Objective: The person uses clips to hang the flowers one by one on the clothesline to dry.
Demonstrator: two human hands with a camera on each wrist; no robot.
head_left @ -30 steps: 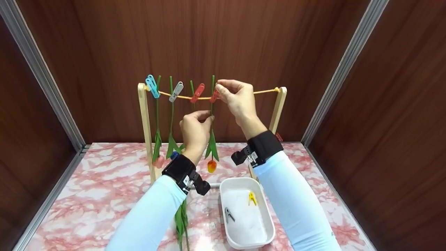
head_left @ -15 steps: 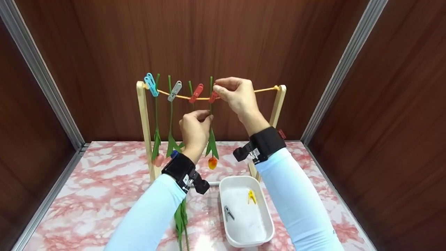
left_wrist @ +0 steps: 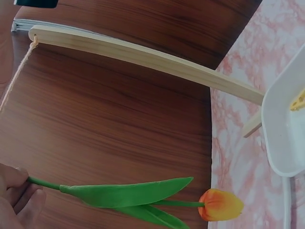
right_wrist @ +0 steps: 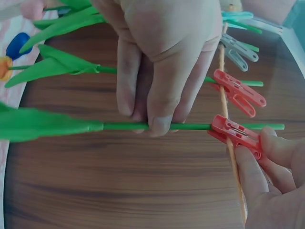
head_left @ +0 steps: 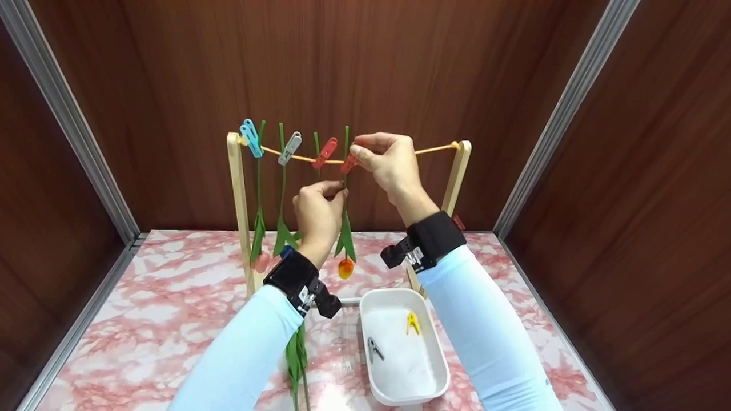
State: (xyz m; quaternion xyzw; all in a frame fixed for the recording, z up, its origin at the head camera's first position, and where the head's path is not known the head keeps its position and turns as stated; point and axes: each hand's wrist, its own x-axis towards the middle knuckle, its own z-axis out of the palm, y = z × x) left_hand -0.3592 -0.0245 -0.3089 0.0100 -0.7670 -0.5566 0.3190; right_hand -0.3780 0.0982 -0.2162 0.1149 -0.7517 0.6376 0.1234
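Observation:
An orange-yellow tulip (head_left: pixel 345 268) hangs head down, its green stem crossing the cord (right_wrist: pixel 234 162). My left hand (head_left: pixel 321 214) pinches that stem a little below the cord, thumb and fingertips together in the right wrist view. With thumb and fingers my right hand (head_left: pixel 393 162) grips the handle end of a red clothespin (right_wrist: pixel 236 136), whose other end sits over the stem and cord. To its left a second red clothespin (head_left: pixel 325 152), a grey clothespin (head_left: pixel 290 148) and a blue clothespin (head_left: pixel 251 138) hold more upside-down flower stems on the cord.
Wooden posts (head_left: pixel 458 177) carry the cord at both ends. A white tray (head_left: pixel 442 365) below my right arm holds a yellow clothespin (head_left: pixel 413 323) and a grey one. Green stems and leaves (head_left: pixel 297 359) lie on the marbled table (head_left: pixel 143 319), partly behind my left sleeve.
Both hands keep their hold on the stem and the red clothespin. The hands and flower shift only slightly, along with a small movement of the head view.

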